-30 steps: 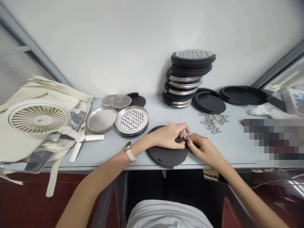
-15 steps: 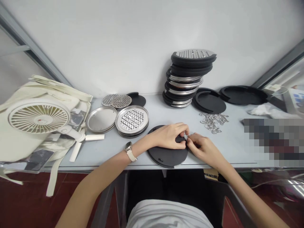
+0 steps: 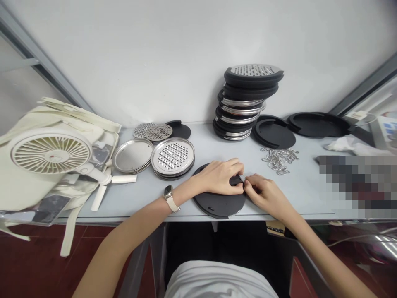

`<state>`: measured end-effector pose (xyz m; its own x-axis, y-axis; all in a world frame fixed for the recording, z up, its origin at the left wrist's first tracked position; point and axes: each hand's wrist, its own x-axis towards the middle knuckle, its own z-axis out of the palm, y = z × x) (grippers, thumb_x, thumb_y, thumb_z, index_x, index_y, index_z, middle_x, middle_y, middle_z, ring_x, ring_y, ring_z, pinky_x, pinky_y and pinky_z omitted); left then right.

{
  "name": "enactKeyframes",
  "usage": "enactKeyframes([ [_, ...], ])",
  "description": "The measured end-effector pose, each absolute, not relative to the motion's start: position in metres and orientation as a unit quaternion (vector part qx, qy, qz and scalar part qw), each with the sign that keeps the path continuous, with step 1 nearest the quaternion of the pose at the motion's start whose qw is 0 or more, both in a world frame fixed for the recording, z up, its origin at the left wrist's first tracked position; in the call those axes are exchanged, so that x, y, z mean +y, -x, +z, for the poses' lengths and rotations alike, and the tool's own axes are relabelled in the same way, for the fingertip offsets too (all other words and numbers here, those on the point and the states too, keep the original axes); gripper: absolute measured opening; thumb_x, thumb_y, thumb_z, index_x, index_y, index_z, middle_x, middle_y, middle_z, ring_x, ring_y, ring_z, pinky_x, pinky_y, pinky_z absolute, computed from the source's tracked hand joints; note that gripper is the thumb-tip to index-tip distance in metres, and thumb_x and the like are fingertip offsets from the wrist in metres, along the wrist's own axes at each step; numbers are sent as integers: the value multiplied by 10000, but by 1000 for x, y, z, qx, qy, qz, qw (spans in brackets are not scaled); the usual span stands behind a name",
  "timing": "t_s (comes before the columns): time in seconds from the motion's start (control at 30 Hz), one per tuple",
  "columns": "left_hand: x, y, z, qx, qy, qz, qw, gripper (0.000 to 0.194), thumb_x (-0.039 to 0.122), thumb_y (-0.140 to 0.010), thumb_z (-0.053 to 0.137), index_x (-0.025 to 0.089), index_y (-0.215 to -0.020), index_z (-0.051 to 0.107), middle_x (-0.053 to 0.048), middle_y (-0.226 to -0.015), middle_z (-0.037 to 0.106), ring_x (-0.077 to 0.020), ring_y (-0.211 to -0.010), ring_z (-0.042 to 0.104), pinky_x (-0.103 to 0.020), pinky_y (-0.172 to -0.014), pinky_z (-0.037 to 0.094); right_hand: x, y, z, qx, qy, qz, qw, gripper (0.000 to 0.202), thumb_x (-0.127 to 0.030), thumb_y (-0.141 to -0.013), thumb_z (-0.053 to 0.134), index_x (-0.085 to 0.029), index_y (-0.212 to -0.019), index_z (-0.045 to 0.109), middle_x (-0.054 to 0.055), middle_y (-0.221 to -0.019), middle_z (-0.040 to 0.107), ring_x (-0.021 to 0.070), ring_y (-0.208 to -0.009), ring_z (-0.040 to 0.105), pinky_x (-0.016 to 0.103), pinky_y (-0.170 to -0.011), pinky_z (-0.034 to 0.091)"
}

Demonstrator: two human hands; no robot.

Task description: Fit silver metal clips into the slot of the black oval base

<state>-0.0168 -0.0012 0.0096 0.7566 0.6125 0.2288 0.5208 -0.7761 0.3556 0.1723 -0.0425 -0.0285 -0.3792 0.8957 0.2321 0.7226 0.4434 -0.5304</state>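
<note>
A black round plate [image 3: 221, 205] with a raised rim and small slots lies on the table near its front edge. My left hand [image 3: 221, 177] rests across its far half, thumb and fingers closed around a dark part by the right rim. A small grey piece [image 3: 242, 178] shows between my two hands there. My right hand [image 3: 263, 191] is at the plate's right rim, thumb and fingertips pinched together. What those fingertips hold is too small and covered to make out.
A tall leaning stack of black holders and metal grater discs [image 3: 242, 103] stands at the back. Metal rings [image 3: 279, 159] lie right of centre, before black holders [image 3: 274, 132]. Grater discs [image 3: 173, 156] and metal plates [image 3: 132, 155] sit left. A fan [image 3: 51, 156] lies on a pale bag.
Both hands stay at the plate's right rim. My left fingers have shifted very slightly, and the small grey piece sits at a slightly different angle.
</note>
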Motion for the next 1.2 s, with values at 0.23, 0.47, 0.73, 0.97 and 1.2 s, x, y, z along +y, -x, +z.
enactKeyframes([
  [0.23, 1, 17, 8, 290, -927, 177, 160, 163, 309, -778, 563, 190, -867, 496, -2, -900, 549, -113, -650, 488, -237, -558, 358, -42, -172, -27, -815, 497, 170, 246, 318, -256, -909, 401, -217, -594, 426, 1, -558, 499, 162, -573, 516, 273, -558, 368],
  [0.47, 5, 18, 5, 260, -927, 179, 202, 101, 257, -806, 550, 188, -833, 483, 14, -835, 533, -102, -655, 489, -224, -565, 351, -45, -170, -27, -826, 482, 149, 253, 334, -270, -909, 414, -224, -579, 404, -1, -536, 454, 173, -582, 496, 279, -564, 377],
  [0.73, 0, 19, 10, 304, -919, 188, 163, 215, 274, -803, 523, 190, -992, 464, -22, -984, 572, -133, -708, 544, -247, -573, 368, -43, -169, -29, -820, 492, 148, 252, 299, -283, -958, 361, -215, -680, 447, 8, -605, 506, 164, -576, 523, 273, -552, 370],
  [0.97, -3, 19, 14, 300, -924, 168, 165, 367, 263, -777, 526, 198, -1113, 391, 11, -873, 613, -157, -691, 586, -264, -588, 382, -42, -169, -28, -822, 496, 135, 244, 271, -268, -963, 339, -216, -729, 465, 23, -633, 538, 174, -580, 546, 272, -550, 379],
  [1.2, -3, 18, 14, 295, -929, 149, 166, 361, 280, -803, 513, 205, -1131, 382, -9, -964, 621, -156, -723, 601, -261, -590, 388, -43, -170, -27, -821, 495, 150, 241, 293, -261, -928, 386, -215, -644, 444, 10, -596, 508, 163, -562, 528, 266, -536, 369],
])
